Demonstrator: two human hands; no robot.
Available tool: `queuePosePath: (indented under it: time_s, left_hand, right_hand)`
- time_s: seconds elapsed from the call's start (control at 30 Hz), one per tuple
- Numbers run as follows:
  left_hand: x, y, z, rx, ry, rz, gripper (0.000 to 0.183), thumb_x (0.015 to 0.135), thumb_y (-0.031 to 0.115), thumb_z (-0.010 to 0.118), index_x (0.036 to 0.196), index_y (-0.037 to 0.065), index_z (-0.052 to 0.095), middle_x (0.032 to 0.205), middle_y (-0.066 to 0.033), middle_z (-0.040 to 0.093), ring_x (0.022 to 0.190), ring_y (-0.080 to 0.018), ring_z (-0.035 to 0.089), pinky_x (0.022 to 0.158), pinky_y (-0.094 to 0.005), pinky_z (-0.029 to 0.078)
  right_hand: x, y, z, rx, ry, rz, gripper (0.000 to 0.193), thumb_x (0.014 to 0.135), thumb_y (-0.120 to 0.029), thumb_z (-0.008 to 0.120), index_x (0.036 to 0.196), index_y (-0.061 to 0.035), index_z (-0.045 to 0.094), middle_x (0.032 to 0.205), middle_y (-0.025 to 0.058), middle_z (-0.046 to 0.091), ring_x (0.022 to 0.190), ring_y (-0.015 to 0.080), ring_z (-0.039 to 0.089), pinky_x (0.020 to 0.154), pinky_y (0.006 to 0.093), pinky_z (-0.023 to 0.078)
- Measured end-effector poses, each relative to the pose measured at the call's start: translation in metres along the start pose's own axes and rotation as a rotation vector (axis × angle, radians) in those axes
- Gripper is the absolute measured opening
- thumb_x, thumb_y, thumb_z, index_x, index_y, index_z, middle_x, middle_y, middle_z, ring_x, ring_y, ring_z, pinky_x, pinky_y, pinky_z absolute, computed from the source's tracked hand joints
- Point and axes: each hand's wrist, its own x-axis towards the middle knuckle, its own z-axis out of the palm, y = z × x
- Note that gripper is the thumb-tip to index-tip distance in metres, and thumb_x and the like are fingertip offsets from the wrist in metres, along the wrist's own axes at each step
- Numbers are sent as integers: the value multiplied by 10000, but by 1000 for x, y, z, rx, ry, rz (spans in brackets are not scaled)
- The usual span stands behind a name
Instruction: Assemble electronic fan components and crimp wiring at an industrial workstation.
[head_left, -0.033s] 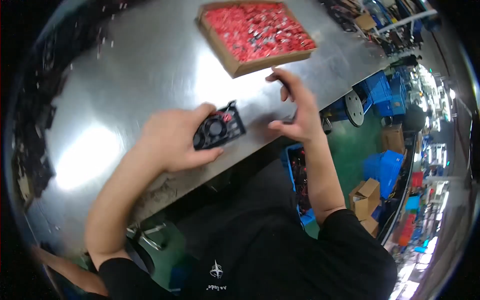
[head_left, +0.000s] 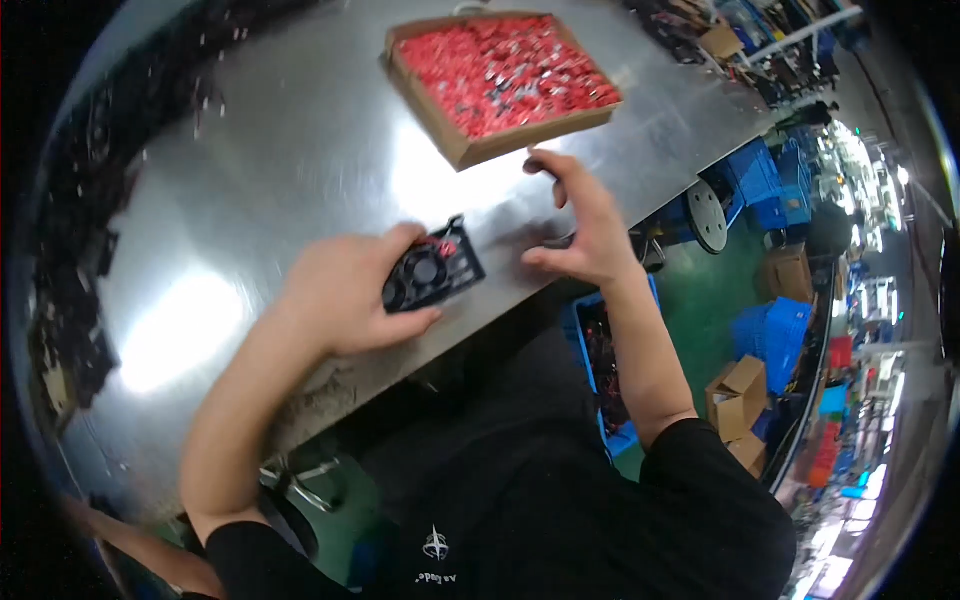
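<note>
My left hand (head_left: 340, 295) grips a small black square cooling fan (head_left: 432, 275) just above the near edge of the shiny metal table (head_left: 250, 150). Red wires show at the fan's top corner. My right hand (head_left: 585, 220) hovers to the right of the fan with its fingers spread and nothing in it. Its fingertips are close to the front wall of a shallow cardboard box (head_left: 480, 150) filled with several small red parts (head_left: 510, 65).
Dark parts (head_left: 70, 260) lie heaped along the table's left rim. A blue bin (head_left: 600, 350) sits under the table by my right elbow. Blue crates (head_left: 760, 180), a round stool (head_left: 707, 215) and cardboard boxes (head_left: 740, 395) stand on the green floor at right.
</note>
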Motion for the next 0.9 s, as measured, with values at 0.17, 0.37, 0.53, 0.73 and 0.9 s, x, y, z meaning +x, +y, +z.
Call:
queuePosePath:
  time_s: [0.17,0.37,0.53,0.73,0.9]
  left_hand:
    - [13,28,-14,24,-106,-63,801,806,573,767,1432,125,550,1090,-241,725,1006,-461,696,861,-521,557]
    - [-4,34,0,70,-110,-153,850,749,543,824,1443,134,555,1189,-209,737,1080,-450,703,924,-503,567]
    - [-6,90,41,220,-226,120,958,687,507,894,1480,103,539,1100,-174,744,953,-400,733,814,-479,584]
    - [-15,165,121,119,-211,60,1187,725,539,896,1600,-31,333,929,-154,667,856,-384,645,753,-472,519]
    - [-24,123,194,-193,-34,-297,884,998,389,713,1671,45,254,1223,-203,665,1020,-364,677,892,-441,539]
  right_hand:
    - [-4,42,-27,-243,-63,-219,964,658,-526,931,1425,-62,577,1379,176,606,1283,391,569,1088,489,443]
    - [-48,36,19,30,285,-290,694,821,-527,830,1330,-94,642,1239,155,673,1156,321,643,974,475,505]
    - [-124,-37,19,451,-108,187,568,963,-470,740,1333,-65,592,991,168,726,852,367,714,762,452,563]
    - [-228,29,48,840,-311,271,296,1036,-319,708,1077,-26,688,1016,100,734,971,165,664,826,366,533]
    - [-399,154,41,1063,464,1290,534,991,-467,698,1387,-115,633,1305,94,653,1150,243,631,941,476,545]
